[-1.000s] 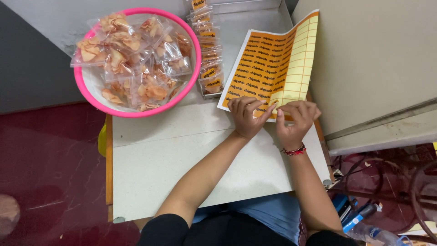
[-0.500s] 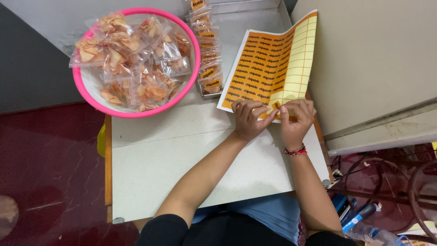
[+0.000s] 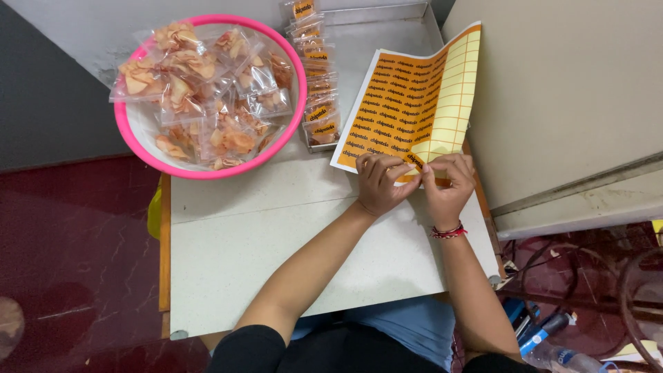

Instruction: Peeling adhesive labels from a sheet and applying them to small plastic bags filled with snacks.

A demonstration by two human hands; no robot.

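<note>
both hands pinched together on one orange sticker point(image 3: 415, 163) at near edge of sticker sheet point(image 3: 407, 103). left hand point(image 3: 378, 184) lying knuckles-up on white table point(image 3: 276, 235), thumb and forefinger closed on sticker's left end. right hand point(image 3: 449, 183) just beside it, fingertips meeting left hand's over same sticker, red bracelet point(image 3: 449, 232) round wrist. whether sticker fully free of backing: cannot tell, fingers cover it.

sheet lying flat on table's far right part, tilted, near edge under the fingers, right side curling up against beige panel point(image 3: 573, 97). orange stickers filling left and middle of sheet; pale yellow bare backing with grid lines along right strip.

left of sheet, apart from it, row of small clear packets with orange labels point(image 3: 314, 76), overlapping, running away toward far edge in a shallow tray. further left, touching that row, pink-rimmed bowl point(image 3: 293, 103) heaped with clear bags of orange-tan chips point(image 3: 207, 90), overhanging table's left side.

dark red floor point(image 3: 76, 262) left of table; plastic bottles point(image 3: 552, 352) low at right.
</note>
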